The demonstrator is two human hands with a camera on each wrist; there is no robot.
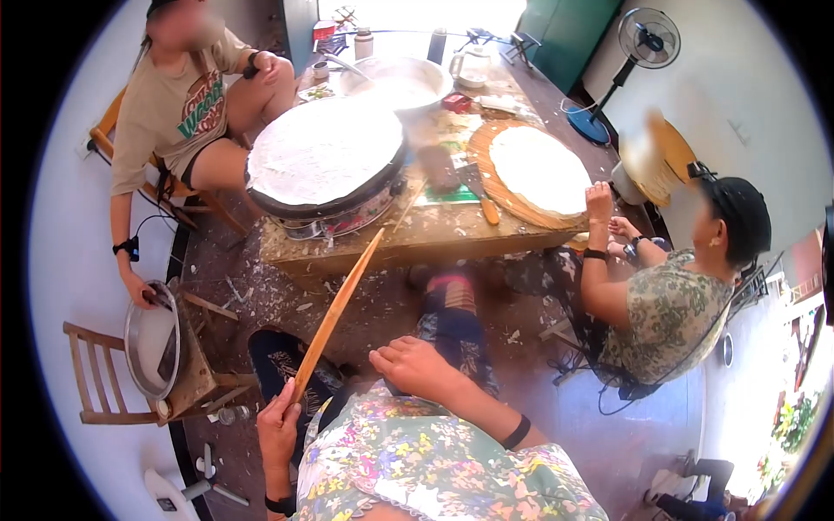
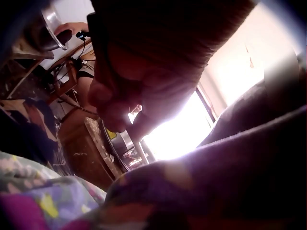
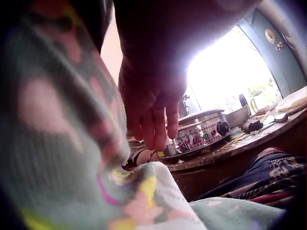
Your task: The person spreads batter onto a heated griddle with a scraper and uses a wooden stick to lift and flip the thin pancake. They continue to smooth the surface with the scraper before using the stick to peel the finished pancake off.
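My left hand (image 1: pixel 278 425) grips the lower end of a long, tapering wooden spatula (image 1: pixel 337 321), whose narrow tip points up and away near the table's front edge. The left wrist view shows the left hand (image 2: pixel 139 103) dark, with its fingers curled. My right hand (image 1: pixel 415 366) rests over my lap and holds nothing. Seen from the right wrist, the fingers of the right hand (image 3: pixel 153 112) hang loosely extended. Ahead on the table stands a round electric griddle (image 1: pixel 343 224), its top covered by a broad white pancake (image 1: pixel 326 148).
The wooden table (image 1: pixel 469 247) carries a large batter bowl (image 1: pixel 395 82) and a round board (image 1: pixel 479 161) with stacked pancakes (image 1: pixel 539 169). One person sits at left, reaching into a metal basin (image 1: pixel 130 347); another sits at right beside the board. A fan (image 1: pixel 650 39) stands behind.
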